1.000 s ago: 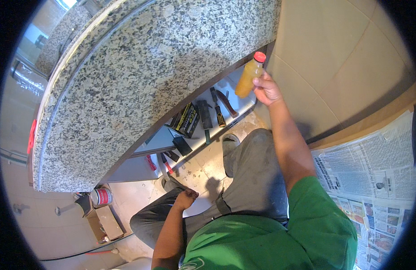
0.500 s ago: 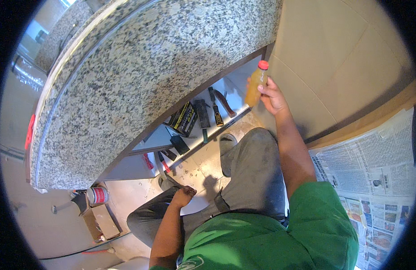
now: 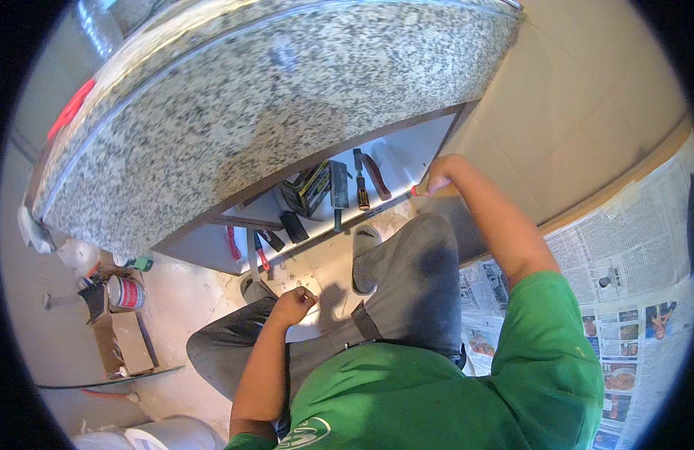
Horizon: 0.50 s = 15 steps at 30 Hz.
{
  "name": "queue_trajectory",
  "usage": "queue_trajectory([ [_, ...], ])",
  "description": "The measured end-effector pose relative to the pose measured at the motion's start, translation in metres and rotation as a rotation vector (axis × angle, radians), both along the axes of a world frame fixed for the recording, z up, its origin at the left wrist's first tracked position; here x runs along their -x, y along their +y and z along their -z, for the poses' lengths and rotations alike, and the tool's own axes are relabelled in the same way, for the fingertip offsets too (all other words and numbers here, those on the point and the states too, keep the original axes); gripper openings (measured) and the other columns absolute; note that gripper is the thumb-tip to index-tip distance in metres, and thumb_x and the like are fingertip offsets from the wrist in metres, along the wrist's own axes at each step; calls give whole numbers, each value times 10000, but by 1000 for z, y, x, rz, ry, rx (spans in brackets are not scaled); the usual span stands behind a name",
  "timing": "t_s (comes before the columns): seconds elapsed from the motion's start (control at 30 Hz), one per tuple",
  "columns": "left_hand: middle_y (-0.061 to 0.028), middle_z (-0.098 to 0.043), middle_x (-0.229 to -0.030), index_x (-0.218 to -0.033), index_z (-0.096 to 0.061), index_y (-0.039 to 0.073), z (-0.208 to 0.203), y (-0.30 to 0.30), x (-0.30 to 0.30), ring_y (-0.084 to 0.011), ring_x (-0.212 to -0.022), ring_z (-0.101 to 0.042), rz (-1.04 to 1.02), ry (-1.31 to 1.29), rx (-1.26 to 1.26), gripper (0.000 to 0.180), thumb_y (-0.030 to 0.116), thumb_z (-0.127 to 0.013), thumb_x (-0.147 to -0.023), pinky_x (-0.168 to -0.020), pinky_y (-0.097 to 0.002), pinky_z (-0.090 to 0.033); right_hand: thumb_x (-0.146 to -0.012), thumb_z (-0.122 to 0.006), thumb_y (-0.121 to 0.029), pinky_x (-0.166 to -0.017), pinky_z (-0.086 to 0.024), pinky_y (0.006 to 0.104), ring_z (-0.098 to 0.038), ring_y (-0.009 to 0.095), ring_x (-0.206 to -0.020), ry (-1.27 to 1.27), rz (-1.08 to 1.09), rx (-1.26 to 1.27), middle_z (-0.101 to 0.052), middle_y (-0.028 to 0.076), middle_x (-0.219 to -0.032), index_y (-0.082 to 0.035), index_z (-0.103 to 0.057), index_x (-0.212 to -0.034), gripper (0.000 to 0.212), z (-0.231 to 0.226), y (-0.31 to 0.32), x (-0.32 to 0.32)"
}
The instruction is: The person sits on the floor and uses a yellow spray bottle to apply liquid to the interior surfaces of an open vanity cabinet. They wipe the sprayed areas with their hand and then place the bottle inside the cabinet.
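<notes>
Right hand, two o'clock, wrapped round red-capped bottle (mostly hidden); wants firm hold. Left hand, seven o'clock: curled, contents unclear.

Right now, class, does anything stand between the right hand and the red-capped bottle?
Nothing visible does: the right hand already holds the red-capped bottle, though much of the bottle is hidden.

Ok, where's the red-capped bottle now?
The bottle is in the right hand, right of centre in the head view, right of the curved brown tool.
</notes>
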State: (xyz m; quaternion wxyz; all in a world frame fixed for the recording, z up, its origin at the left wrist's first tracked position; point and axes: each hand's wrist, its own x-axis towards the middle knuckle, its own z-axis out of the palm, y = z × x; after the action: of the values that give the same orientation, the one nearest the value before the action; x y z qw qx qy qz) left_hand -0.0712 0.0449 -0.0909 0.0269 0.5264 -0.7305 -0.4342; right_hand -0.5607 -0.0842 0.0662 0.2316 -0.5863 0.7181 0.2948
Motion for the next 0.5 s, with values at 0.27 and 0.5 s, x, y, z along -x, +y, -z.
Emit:
queue_trajectory([
  [0.27, -144, -701, -826, -947, -702, 52, -12, 8, -13, -272, -780, -679, -65, 119, -47, 263, 309, -702, -886, -743, -377, -526, -709, -890, -446, -993, -496, 417, -636, 308, -1181, 517, -213, -477, -640, 109, -1343, -80, -694, -1248, 680, -46, -42, -28],
  [0.5, -168, -707, -883, -979, -706, 51, -10, 6, -17, -310, -843, -681, -59, 125, -35, 341, 379, -698, -884, -789, -403, -526, -555, -950, -463, -921, -525, 400, -675, 306, -1077, 509, -324, -409, -707, 159, -1175, -25, -759, -1084, 712, -65, -41, -24],
])
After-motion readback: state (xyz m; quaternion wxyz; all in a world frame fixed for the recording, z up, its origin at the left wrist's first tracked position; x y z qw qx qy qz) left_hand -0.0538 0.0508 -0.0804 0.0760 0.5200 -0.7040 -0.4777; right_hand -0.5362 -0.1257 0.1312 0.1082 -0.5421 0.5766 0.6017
